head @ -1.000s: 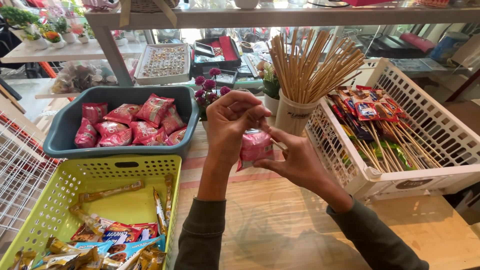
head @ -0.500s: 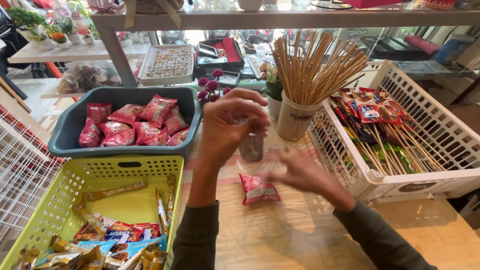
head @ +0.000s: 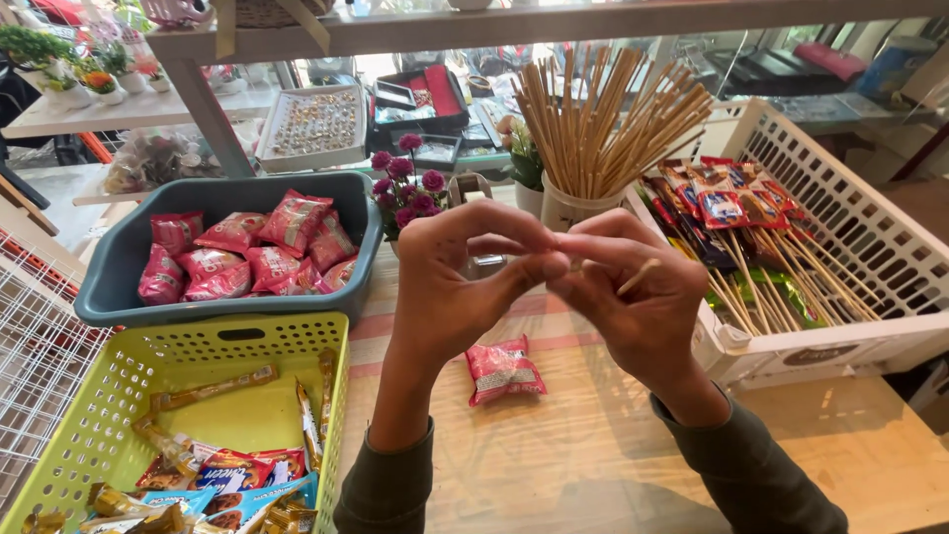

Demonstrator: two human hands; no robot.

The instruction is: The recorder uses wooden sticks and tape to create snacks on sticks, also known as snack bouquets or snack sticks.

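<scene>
Stick: I saw a thin wooden skewer (head: 638, 277) in my right hand (head: 633, 297), long axis slanting up to the right.
Grip: both hands pinched shut, fingertips meeting; left hand (head: 465, 277) touched the right.
Packet: red snack packet (head: 504, 370) lay flat on the worktop (head: 554, 445), below both hands.
Room: white basket (head: 840, 326) close right, green basket (head: 198, 366) left.

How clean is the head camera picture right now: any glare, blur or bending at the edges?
Head view: soft daylight, with faint shadows under the left hand and right hand on the wooden table. The red snack packet is sharp; the fingertips are slightly soft. Reflections wash out the glass counter behind. The white basket and yellow basket bow outward, as with a wide lens.
</scene>
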